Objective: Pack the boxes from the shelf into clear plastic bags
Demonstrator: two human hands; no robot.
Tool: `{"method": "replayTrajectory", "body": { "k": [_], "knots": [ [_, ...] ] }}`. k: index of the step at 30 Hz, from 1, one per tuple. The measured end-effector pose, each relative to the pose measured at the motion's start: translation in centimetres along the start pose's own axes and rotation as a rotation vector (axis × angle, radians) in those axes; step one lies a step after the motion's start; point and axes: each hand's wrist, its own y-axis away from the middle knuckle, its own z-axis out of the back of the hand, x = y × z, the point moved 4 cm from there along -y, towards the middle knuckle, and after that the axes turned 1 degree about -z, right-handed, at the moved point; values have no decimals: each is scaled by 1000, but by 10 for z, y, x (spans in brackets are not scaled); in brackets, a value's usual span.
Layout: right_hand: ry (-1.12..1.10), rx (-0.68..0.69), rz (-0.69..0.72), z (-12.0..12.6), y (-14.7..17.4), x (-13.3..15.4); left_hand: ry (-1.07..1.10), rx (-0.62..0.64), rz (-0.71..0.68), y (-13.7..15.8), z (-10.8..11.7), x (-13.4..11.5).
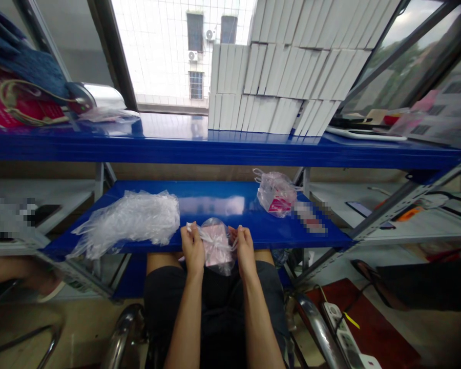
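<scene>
Between my hands, over my lap at the front edge of the blue shelf [215,190], is a pink box inside a clear plastic bag [215,245]. White strips of the bag cross over the top of the box. My left hand [193,248] pinches the bag's strip on the left side. On the right, my right hand [246,251] has its fingers closed on the bag's other end. A heap of clear plastic bags [138,218] lies on the shelf to the left. Another bagged pink box [278,197] stands at the back right.
White boxes [276,77] are stacked in rows on the upper blue shelf [169,146]. A metal chair armrest [315,320] and a white power strip [341,328] are at lower right. Other people's limbs show at both sides.
</scene>
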Motion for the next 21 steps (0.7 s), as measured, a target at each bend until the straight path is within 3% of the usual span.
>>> {"method": "replayTrajectory", "body": {
  "k": [3,6,10,16,18,21],
  "knots": [
    [278,3,170,-18,16,8,-149,-64,49,16,-11,-2],
    [379,2,259,-26,25,12,-115,2,62,24,-18,-7],
    [296,-1,317,-17,23,20,25,206,-26,21,-18,-21],
    [114,-114,368,-1,15,39,-161,529,-66,18,-18,-32],
    [89,-95,348,-1,14,41,-159,556,-93,21,-20,-33],
    [31,-43,262,-2,13,39,-165,476,-117,24,-23,-36]
  ]
}}
